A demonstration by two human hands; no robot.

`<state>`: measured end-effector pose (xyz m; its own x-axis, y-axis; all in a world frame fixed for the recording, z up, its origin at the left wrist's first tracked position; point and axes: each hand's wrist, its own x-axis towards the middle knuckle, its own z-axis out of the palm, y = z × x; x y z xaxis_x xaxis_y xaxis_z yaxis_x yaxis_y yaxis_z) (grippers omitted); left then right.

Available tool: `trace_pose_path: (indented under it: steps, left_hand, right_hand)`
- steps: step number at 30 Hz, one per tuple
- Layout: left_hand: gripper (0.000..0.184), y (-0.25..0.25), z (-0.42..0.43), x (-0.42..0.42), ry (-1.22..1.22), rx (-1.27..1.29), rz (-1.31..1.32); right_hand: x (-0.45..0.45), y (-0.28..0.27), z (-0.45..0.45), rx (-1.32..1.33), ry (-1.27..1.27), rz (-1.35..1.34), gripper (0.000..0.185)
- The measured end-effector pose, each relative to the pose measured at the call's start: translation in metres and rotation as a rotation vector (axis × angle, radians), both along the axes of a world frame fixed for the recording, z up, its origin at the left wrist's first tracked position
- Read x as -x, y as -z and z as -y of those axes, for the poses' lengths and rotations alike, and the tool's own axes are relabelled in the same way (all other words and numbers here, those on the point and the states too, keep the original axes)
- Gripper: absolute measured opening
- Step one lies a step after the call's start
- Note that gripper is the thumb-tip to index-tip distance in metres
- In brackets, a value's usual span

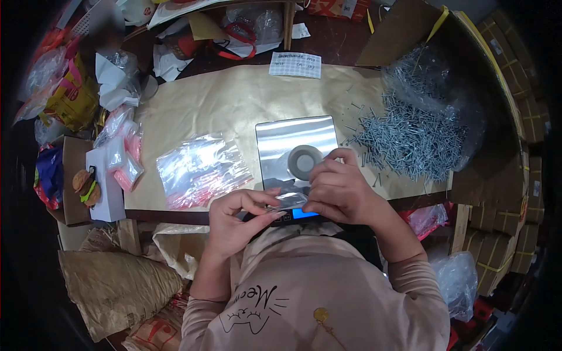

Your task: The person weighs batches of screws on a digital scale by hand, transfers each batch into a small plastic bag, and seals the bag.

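Low over the front of a shiny digital scale point(269, 140), my left hand point(237, 216) pinches one side of a small clear plastic bag point(290, 200). My right hand point(345, 187) has its fingers curled closed at the bag's other side; its fingertips are partly hidden. A round grey dish point(304, 162) rests on the scale plate, just left of my right knuckles. Part of the scale's lit blue display point(302, 213) shows below the bag. To the left lies a spread stack of clear zip bags point(202, 167) with red edges.
A large heap of screws point(415, 137) spills from a clear plastic sack onto the brown paper point(234, 93) at right. A cardboard box point(492, 169) walls that side. A handwritten label point(295, 65) lies at the back. A toy burger point(86, 186) and packets stand left.
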<state>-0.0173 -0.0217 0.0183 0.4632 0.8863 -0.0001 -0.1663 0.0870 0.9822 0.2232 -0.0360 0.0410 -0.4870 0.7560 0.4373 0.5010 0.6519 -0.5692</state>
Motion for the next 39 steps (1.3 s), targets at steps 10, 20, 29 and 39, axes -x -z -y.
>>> trace_pose_path:
  steps: [10, 20, 29, 39]
  left_hand:
    - [0.017, -0.015, 0.001, 0.1, 0.076, 0.119, -0.607]
    - [0.026, 0.014, 0.003, 0.094, 0.027, -0.103, -0.969]
    - [0.016, 0.017, -0.005, 0.076, -0.061, -0.109, -0.869]
    - [0.013, 0.014, -0.004, 0.072, -0.066, -0.084, -0.833]
  right_hand:
    - [-0.099, 0.054, -0.01, 0.227, 0.822, 0.445, 0.052]
    - [-0.125, 0.074, -0.015, 0.376, 0.788, 0.327, 0.045]
    - [-0.157, 0.054, -0.01, 0.531, 1.034, 0.059, 0.03]
    - [-0.145, 0.029, -0.023, 0.62, 0.855, -0.071, 0.024]
